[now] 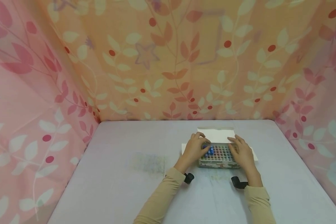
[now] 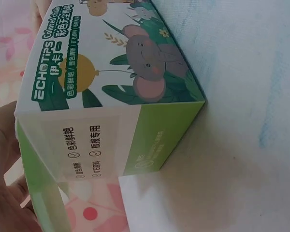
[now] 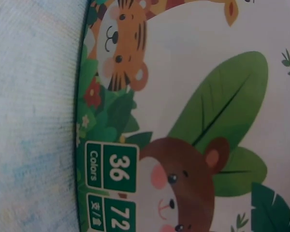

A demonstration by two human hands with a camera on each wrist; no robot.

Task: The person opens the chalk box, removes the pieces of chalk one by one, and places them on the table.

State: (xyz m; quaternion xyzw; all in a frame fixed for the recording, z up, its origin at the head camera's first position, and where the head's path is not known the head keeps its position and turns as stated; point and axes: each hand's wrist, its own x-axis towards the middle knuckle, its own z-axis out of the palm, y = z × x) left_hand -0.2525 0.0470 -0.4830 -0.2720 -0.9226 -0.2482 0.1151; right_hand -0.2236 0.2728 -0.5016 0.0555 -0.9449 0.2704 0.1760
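Note:
An open box of coloured chalk stands on the table, with rows of round chalk ends showing. In the left wrist view its printed end and open flap appear. Several blue chalk sticks rise above the rest at the left. Over that left end bends my left hand, its thumb beside the blue sticks; whether it pinches one cannot be told. At the right end, my right hand rests with fingers spread near the box's back corner. The right wrist view shows only the box's printed side and the cloth.
A white lid flap stands up behind the box, and side flaps stick out. Black wrist camera mounts hang below the wrists. The white tablecloth carries a smudged chalk patch at left. Patterned curtains enclose the table.

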